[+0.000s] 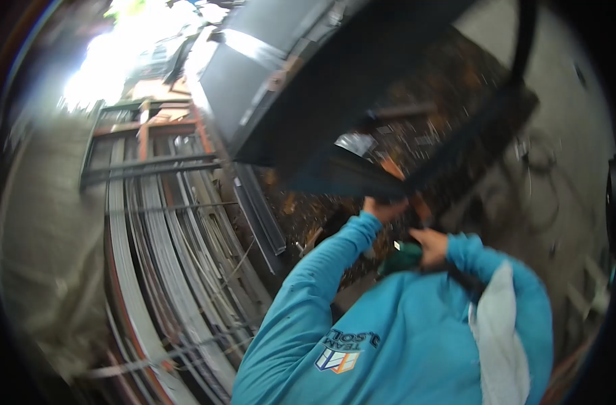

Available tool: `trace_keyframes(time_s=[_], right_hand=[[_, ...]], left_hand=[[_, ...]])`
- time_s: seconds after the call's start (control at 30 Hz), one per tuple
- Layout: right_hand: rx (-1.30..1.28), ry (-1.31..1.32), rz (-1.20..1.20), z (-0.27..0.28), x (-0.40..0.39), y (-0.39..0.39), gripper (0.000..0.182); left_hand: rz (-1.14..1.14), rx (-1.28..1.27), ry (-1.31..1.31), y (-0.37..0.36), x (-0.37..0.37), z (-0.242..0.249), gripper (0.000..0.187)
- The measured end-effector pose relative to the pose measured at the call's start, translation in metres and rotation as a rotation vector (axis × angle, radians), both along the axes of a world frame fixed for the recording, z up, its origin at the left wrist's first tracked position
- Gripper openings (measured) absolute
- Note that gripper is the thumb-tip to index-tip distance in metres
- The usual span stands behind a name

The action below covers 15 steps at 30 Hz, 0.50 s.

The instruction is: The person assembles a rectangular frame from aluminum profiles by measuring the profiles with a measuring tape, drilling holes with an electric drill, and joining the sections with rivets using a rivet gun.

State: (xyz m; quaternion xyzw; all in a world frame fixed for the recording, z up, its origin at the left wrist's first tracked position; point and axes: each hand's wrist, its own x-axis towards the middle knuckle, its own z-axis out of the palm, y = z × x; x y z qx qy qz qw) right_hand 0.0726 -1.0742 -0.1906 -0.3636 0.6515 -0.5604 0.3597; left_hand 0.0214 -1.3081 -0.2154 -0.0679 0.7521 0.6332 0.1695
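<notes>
My left hand (387, 210) is at the lower corner of a large dark metal frame (362, 177), closed on its edge, with the fingertips partly hidden behind it. Close to my body, my right hand (432, 247) is wrapped round a dark green power tool (401, 258), its exact kind blurred. The tool sits between my hand and my shirt, just below the left hand. Beyond the frame, a shiny silvery piece (356, 143) shows through the opening. Motion blur smears the frame and both hands.
Long metal profiles (166, 250) lie in a rack to the left, with an orange and dark rack frame (146, 135) at its far end. Large grey panels (247, 74) stand ahead. Dark littered ground (450, 88) lies beyond the frame; concrete floor (565, 155) is at right.
</notes>
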Motion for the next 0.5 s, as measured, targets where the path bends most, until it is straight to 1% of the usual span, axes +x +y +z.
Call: trace_keyframes(time_s=[0.03, 0.07, 0.13, 0.17, 0.2, 0.23, 0.3, 0.37, 0.4, 0.47, 0.5], right_hand=[[-0.001, 0.024, -0.029, 0.006, -0.010, 0.021, 0.058], [0.062, 0.061, -0.088, 0.024, -0.018, 0.044, 0.058], [0.145, 0.001, -0.145, 0.038, -0.031, 0.085, 0.057], [0.170, -0.047, -0.181, 0.045, -0.036, 0.101, 0.057], [0.212, -0.040, -0.195, 0.062, -0.043, 0.117, 0.059], [0.192, -0.028, -0.238, 0.062, -0.045, 0.133, 0.059], [0.163, -0.067, -0.345, 0.072, -0.050, 0.163, 0.062], [0.186, -0.114, -0.422, 0.110, -0.051, 0.193, 0.068], [0.143, -0.121, -0.468, 0.122, -0.050, 0.210, 0.067], [0.021, -0.155, -0.520, 0.140, -0.049, 0.249, 0.079], [-0.104, -0.331, -0.560, 0.162, -0.049, 0.251, 0.085]], left_hand=[[0.024, -0.027, 0.044, 0.002, -0.001, 0.002, 0.056], [-0.020, -0.310, 0.225, 0.011, 0.000, 0.021, 0.057], [-0.044, -0.260, 0.435, 0.012, -0.003, 0.018, 0.049], [-0.059, -0.284, 0.439, 0.011, -0.009, 0.018, 0.050], [-0.080, -0.310, 0.430, 0.010, -0.013, 0.021, 0.052], [-0.111, -0.340, 0.405, 0.010, -0.009, 0.020, 0.053], [-0.010, -0.310, 0.404, 0.015, -0.003, 0.007, 0.054], [0.084, -0.407, 0.443, 0.024, 0.001, 0.007, 0.050], [0.099, -0.403, 0.422, 0.030, -0.002, 0.014, 0.047], [0.129, -0.391, 0.366, 0.037, -0.001, 0.024, 0.041], [0.146, -0.352, 0.339, 0.035, -0.001, 0.022, 0.041]])
